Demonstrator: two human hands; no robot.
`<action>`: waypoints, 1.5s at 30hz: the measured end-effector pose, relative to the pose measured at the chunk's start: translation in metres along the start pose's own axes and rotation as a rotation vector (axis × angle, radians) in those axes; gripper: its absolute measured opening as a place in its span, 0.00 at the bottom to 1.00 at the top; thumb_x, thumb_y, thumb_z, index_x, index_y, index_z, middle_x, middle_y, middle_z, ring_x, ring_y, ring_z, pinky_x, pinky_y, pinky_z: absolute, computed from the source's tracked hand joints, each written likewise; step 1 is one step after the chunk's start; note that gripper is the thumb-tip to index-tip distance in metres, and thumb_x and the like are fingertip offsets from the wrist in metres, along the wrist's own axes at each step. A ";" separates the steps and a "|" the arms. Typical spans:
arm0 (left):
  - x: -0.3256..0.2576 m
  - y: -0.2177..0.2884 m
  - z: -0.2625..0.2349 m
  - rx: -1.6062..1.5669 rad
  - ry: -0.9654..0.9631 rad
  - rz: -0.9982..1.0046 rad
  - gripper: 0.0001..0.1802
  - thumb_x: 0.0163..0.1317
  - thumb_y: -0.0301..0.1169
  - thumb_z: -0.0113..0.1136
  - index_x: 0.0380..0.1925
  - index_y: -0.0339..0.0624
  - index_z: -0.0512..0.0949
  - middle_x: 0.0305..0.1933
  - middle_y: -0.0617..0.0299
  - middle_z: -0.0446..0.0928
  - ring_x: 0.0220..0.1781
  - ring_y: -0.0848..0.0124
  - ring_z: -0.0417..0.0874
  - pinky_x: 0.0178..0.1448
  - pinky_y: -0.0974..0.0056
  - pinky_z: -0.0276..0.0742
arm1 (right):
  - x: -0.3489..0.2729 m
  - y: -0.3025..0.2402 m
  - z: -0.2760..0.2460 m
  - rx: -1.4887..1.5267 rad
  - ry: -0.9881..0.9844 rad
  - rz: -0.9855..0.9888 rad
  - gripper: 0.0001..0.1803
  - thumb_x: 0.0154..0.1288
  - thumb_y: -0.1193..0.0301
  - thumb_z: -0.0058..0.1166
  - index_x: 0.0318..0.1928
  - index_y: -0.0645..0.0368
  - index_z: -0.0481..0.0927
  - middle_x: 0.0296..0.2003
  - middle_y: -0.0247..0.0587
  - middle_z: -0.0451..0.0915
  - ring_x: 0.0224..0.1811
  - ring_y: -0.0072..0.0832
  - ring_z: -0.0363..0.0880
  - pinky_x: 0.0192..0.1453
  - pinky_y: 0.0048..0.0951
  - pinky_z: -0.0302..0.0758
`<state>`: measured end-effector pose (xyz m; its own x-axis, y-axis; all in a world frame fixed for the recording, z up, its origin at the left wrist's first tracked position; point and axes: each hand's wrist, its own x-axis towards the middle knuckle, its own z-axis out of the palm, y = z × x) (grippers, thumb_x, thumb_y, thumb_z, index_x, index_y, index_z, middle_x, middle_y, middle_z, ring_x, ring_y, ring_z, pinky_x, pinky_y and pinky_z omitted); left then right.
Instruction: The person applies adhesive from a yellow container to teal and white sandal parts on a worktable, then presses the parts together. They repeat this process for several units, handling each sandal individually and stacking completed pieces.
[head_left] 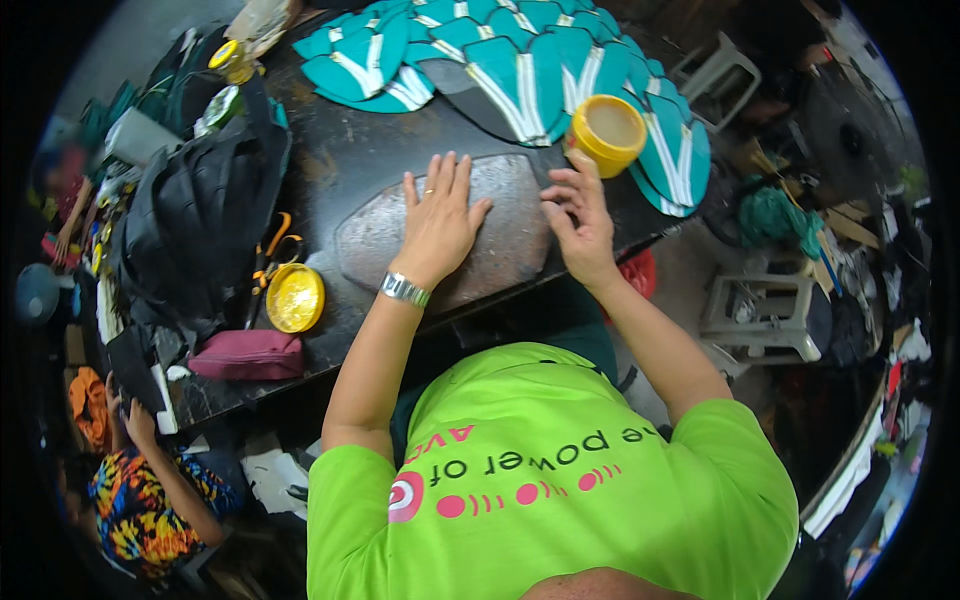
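My left hand (pixel 440 222) lies flat with fingers spread on a worn grey-brown slab (pixel 500 225), tapered toward its left end. A ring and a metal-banded watch show on that arm. Just past the slab's right end is my right hand (pixel 585 225). Its fingers are loosely bent and apart, and I see nothing between them. Its raised index finger is close to a yellow tub (pixel 606 136) with a dull, pale top; I cannot tell whether they touch. Beyond the slab, teal panels (pixel 545 75) with white V-shaped strips lie in overlapping rows.
Black pieces (pixel 195 225) are piled on the table's left, beside orange-handled scissors (pixel 268 250), a round yellow container (pixel 295 298) and a maroon pouch (pixel 247 355). Plastic stools (pixel 765 335) stand to the right. Another person in a patterned shirt (pixel 150 510) is at lower left.
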<state>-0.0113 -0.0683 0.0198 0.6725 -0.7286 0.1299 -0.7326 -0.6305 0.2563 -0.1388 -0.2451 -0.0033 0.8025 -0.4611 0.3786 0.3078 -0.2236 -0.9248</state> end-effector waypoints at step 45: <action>-0.188 -0.101 -0.107 0.156 0.314 -0.437 0.39 0.55 0.51 0.73 0.60 0.37 0.75 0.60 0.43 0.75 0.58 0.48 0.80 0.58 0.51 0.77 | -0.003 -0.004 0.001 -0.461 -0.242 -0.310 0.36 0.66 0.79 0.59 0.73 0.59 0.61 0.68 0.45 0.68 0.62 0.35 0.75 0.69 0.35 0.67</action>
<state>-0.0527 0.1613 0.0720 0.8984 -0.2912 0.3287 -0.3698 -0.9054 0.2085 -0.1416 -0.2416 -0.0005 0.8207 -0.1185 0.5589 0.3366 -0.6902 -0.6406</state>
